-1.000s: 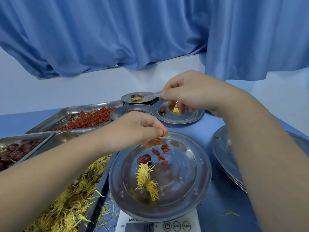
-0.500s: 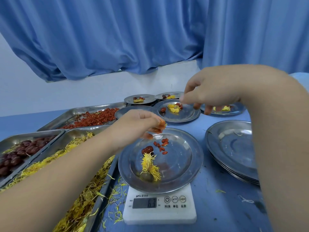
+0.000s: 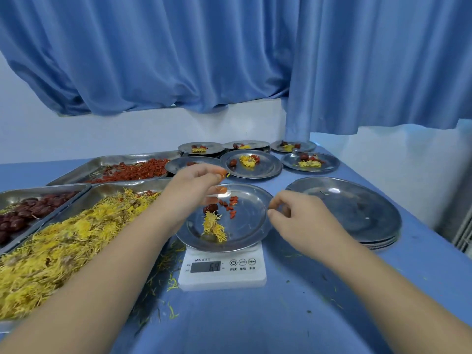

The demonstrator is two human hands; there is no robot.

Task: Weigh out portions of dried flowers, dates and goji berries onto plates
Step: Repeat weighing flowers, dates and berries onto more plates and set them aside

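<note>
Motion blur smears your left hand (image 3: 196,185). Its fingertips pinch orange-red bits, apparently goji berries (image 3: 233,201) like those lying below, over the 11 o'clock rim of the plate (image 3: 251,227). Your right hand (image 3: 300,222), fingers curled, sits at the plate's 3 o'clock. Whether it grips the rim, cannot tell. The plate is round, dull steel, on a white scale (image 3: 222,275). It holds a wrinkled date (image 3: 210,208) and a frilly yellow dried flower (image 3: 214,228).

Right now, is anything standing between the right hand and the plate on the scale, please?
Nothing visible does: the right hand sits right at the right rim of the plate, fingertips beside its edge.
</note>
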